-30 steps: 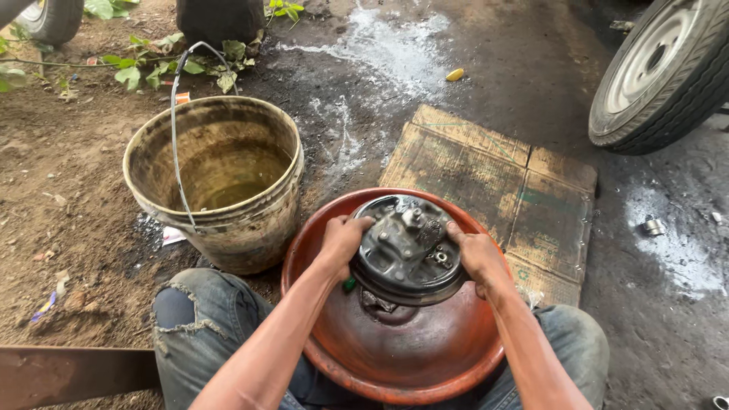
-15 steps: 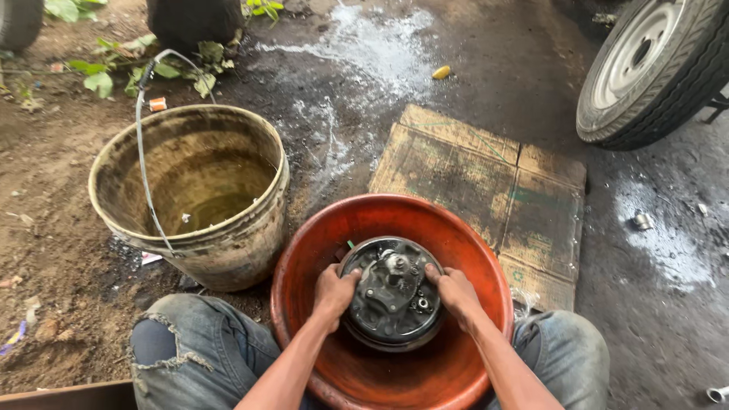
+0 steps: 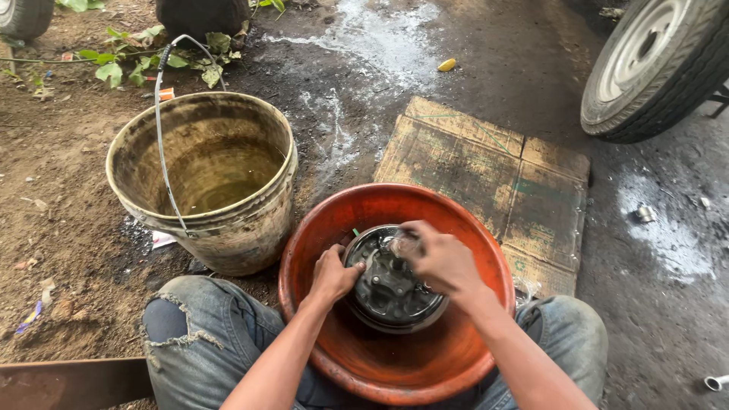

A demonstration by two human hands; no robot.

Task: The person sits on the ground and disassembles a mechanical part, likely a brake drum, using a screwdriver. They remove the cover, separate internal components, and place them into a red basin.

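Lowered since the earlier frames, the round dark metal brake plate (image 3: 391,285) is now seated in the orange basin (image 3: 364,205), held between the knees. Its left rim is gripped by the left hand (image 3: 332,275); the right hand (image 3: 440,260) is pressed on top, fingers curled. Slipping on the wet metal is judged possible. Muddy bucket (image 3: 228,228), cardboard sheet (image 3: 486,167) and tyre (image 3: 661,68) are noted on wet dirt ground outdoors.

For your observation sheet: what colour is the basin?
Reddish-orange basin, clearest in the head view.
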